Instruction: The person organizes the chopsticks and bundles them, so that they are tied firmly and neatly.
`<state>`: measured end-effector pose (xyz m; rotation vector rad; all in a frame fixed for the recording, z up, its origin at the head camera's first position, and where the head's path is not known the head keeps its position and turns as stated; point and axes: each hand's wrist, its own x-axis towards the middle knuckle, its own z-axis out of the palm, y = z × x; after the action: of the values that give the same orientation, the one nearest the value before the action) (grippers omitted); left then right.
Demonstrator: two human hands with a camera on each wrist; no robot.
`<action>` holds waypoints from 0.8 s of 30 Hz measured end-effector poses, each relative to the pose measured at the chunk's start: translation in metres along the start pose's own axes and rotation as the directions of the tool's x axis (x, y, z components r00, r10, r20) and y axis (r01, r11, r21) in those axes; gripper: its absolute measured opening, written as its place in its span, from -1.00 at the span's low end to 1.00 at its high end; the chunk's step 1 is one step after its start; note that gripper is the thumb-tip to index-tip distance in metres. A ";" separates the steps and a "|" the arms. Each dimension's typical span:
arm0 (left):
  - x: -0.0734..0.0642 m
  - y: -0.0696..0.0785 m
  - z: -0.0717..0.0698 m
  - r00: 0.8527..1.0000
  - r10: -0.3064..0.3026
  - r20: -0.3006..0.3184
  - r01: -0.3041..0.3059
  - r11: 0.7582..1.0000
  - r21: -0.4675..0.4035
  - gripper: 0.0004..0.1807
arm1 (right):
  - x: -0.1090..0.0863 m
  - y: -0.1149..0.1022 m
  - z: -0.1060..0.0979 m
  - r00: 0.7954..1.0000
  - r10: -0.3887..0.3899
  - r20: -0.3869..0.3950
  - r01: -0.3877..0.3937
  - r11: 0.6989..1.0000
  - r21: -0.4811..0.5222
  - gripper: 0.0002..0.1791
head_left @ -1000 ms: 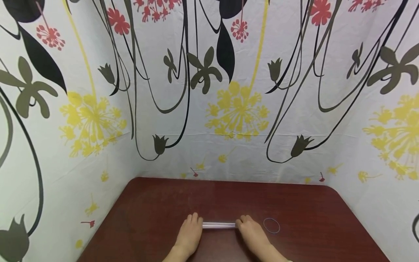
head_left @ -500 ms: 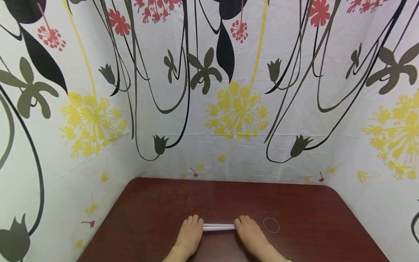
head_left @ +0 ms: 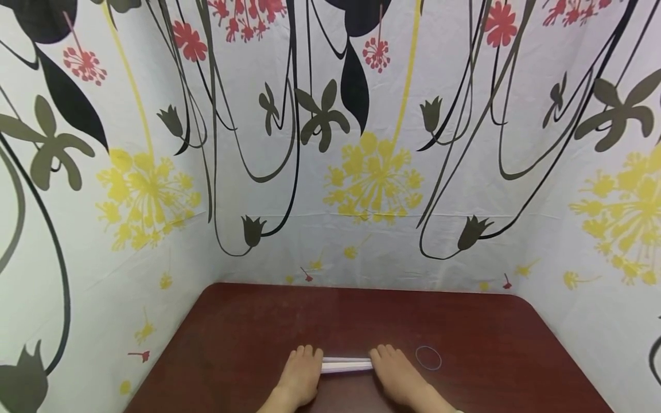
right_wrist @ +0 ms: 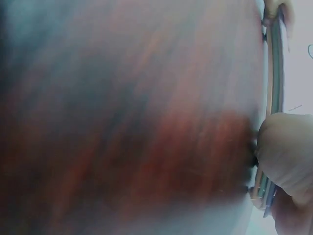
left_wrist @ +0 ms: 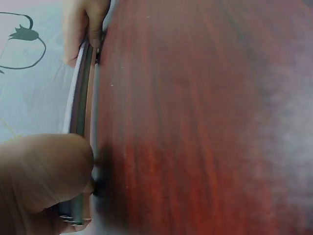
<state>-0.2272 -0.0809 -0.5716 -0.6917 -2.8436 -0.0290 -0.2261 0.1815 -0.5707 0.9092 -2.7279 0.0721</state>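
Observation:
A narrow bundle of long thin sticks [head_left: 347,365] lies crosswise at the front middle of the table, white from above. From the side, its stacked lengths show green [left_wrist: 84,110] and brown tones; their exact kind is unclear. My left hand [head_left: 301,374] grips the left end, the thumb [left_wrist: 54,166] pressing on the near side in the left wrist view. At the right end my right hand [head_left: 396,373] holds it likewise, its thumb [right_wrist: 286,149] along the near side in the right wrist view. The fingers behind the bundle are mostly hidden.
A thin pale ring, like a rubber band [head_left: 428,358], lies on the dark red-brown table [head_left: 361,315] just right of my right hand. Flower-patterned white cloth [head_left: 377,252] hangs behind the table and along both sides.
Both hands have drawn the bundle slightly nearer to me, still held at both ends. The head view has tilted a little upward. The ring stays in place on the table.

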 end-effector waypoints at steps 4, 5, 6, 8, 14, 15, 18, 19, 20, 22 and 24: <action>0.001 -0.002 -0.001 1.000 -0.009 0.023 0.010 1.000 -0.022 -0.59 | 0.000 0.000 -0.004 0.998 0.002 0.068 -0.006 0.998 0.057 -0.60; 0.000 -0.002 0.000 1.000 -0.009 0.012 0.010 1.000 -0.022 -0.60 | 0.000 0.001 -0.005 0.997 -0.004 0.075 -0.001 0.998 0.064 -0.60; 0.000 -0.003 0.001 1.000 -0.009 -0.003 0.009 1.000 -0.018 -0.60 | 0.001 0.002 -0.006 0.997 -0.012 0.075 0.007 0.998 0.066 -0.60; -0.001 -0.004 0.004 0.999 -0.006 -0.047 0.005 1.000 -0.004 -0.58 | 0.001 0.003 -0.006 0.997 -0.029 0.068 0.025 0.998 0.060 -0.70; -0.003 -0.008 0.007 0.981 0.005 -0.195 0.008 0.998 0.065 -0.63 | 0.002 0.009 -0.005 0.996 -0.075 -0.038 0.077 0.996 0.038 -0.79; -0.002 -0.008 0.006 0.976 -0.001 -0.218 0.016 0.998 0.067 -0.63 | 0.002 0.010 -0.004 0.994 -0.083 -0.071 0.086 0.995 0.046 -0.76; -0.002 -0.009 0.003 0.963 -0.026 -0.269 0.044 0.997 0.060 -0.64 | 0.003 0.013 -0.002 0.981 -0.098 -0.169 0.114 0.989 0.091 -0.65; -0.001 -0.009 0.001 0.959 -0.033 -0.283 0.051 0.997 0.055 -0.65 | 0.004 0.014 -0.002 0.974 -0.098 -0.202 0.121 0.987 0.107 -0.61; -0.001 -0.010 -0.001 0.954 -0.038 -0.297 0.056 0.997 0.052 -0.67 | 0.004 0.015 -0.002 0.970 -0.085 -0.229 0.118 0.984 0.137 -0.59; 0.000 -0.010 -0.004 0.945 -0.042 -0.326 0.061 0.997 0.047 -0.69 | 0.005 0.015 -0.004 0.960 -0.022 -0.280 0.080 0.977 0.196 -0.57; 0.001 -0.009 -0.008 0.932 -0.046 -0.359 0.064 0.997 0.037 -0.69 | 0.007 0.013 -0.006 0.939 0.083 -0.333 0.009 0.964 0.266 -0.60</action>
<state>-0.2313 -0.0891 -0.5636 -0.5333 -2.5025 -0.0858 -0.2377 0.1891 -0.5625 0.8198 -2.4427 0.5613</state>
